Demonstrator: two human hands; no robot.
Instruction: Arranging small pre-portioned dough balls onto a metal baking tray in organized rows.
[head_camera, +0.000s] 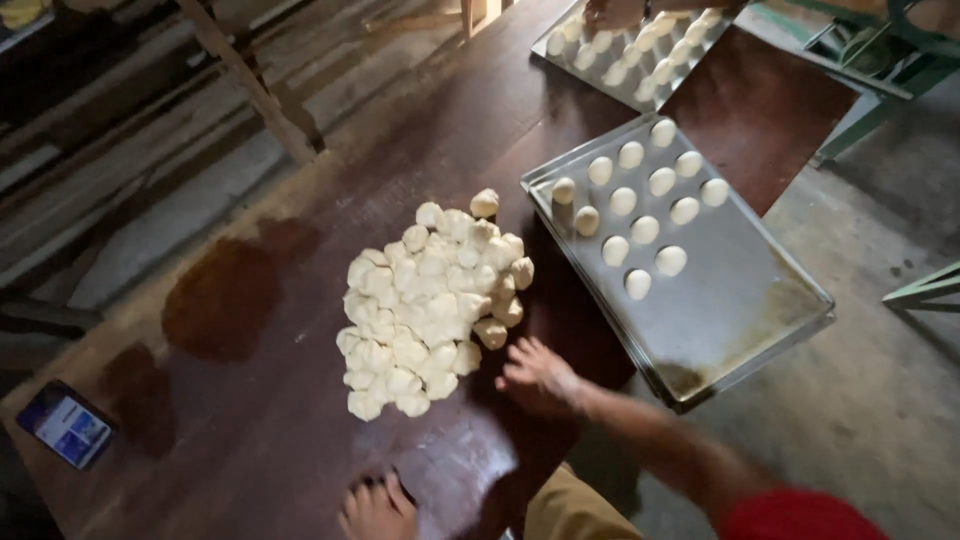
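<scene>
dough heap (430, 305) mid-counter (300, 450), long axis running away from the person | right hand (538, 378) flat, fingers spread, empty, just right of heap's near end, nearer | left hand (378, 508) open, empty, below heap | near tray (700, 290) right of heap

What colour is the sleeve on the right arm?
Red, seen in the head view on the sleeve at the bottom edge.

Dark wooden table (300, 420), glossy and stained beside the matt, floury dough pile (430, 305); right of the pile, a dull, greasy metal tray (740, 300).
</scene>
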